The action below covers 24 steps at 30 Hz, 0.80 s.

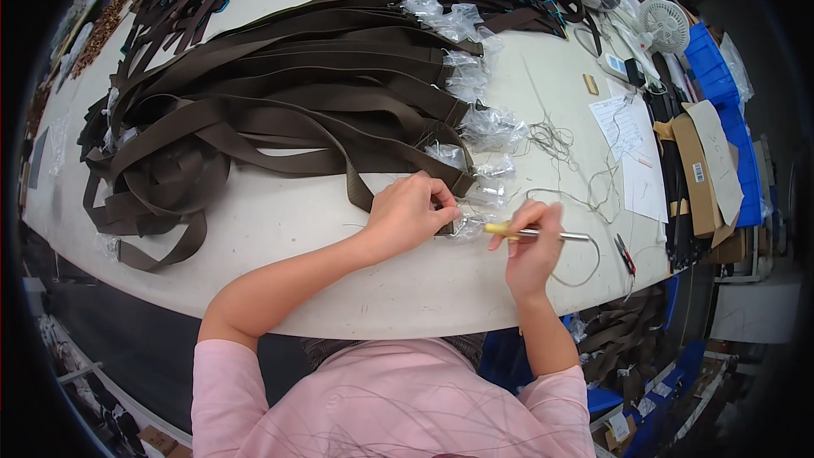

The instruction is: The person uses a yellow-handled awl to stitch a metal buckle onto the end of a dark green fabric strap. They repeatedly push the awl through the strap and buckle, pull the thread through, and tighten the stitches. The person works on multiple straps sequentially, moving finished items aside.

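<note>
Dark brown webbing straps [297,106] lie in a long layered pile across the white table, with clear plastic wrapping [496,129] around the ends at the right of the pile. My left hand [411,212] is closed in a pinch at the end of the nearest strap, and its fingers partly cover that end. Just right of it, my right hand [534,246] grips a slim pen-like tool [527,231] with a yellow end and a silver shaft. The yellow end points left toward the wrapped strap end, a little apart from my left fingertips.
Loose thin cord or thread [553,142] lies tangled right of the pile. Small red-handled snippers [626,256] rest near the table's right edge, beside paper sheets [632,157], a cardboard box [699,170] and blue bins [716,68]. A white fan [664,25] stands at the back right.
</note>
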Motion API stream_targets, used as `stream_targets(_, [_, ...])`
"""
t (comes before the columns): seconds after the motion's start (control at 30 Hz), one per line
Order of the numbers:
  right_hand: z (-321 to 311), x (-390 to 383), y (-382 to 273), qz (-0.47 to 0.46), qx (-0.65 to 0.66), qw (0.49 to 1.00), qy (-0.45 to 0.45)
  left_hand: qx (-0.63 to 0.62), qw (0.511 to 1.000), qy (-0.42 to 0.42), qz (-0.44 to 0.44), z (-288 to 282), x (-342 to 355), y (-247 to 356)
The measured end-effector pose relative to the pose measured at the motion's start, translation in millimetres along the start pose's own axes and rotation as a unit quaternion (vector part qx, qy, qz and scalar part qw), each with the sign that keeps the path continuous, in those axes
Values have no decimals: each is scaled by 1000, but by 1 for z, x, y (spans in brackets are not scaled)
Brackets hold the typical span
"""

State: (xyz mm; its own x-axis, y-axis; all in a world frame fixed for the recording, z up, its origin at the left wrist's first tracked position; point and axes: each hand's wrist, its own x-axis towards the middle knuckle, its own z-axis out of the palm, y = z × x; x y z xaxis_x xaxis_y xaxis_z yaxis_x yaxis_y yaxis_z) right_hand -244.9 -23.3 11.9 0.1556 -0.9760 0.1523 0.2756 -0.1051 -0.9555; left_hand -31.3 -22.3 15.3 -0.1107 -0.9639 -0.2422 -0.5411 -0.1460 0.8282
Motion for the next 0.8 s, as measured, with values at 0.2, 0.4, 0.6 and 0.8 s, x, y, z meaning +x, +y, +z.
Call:
stream_targets(0.2, [21, 2, 12, 90, -173, 981, -9, -99, 994, -42, 17, -3, 7, -22])
stream_targets(0.4, [19, -1, 17, 67, -205, 976, -16, -91, 994, -48, 34, -5, 7, -24])
stream_targets(0.6, [19, -1, 17, 64, -204, 977, -16, -91, 994, -63, 20, -6, 7, -21])
stream_targets(0.8, [19, 0, 17, 64, -214, 974, -23, -96, 994, -57, 22, -5, 7, -21])
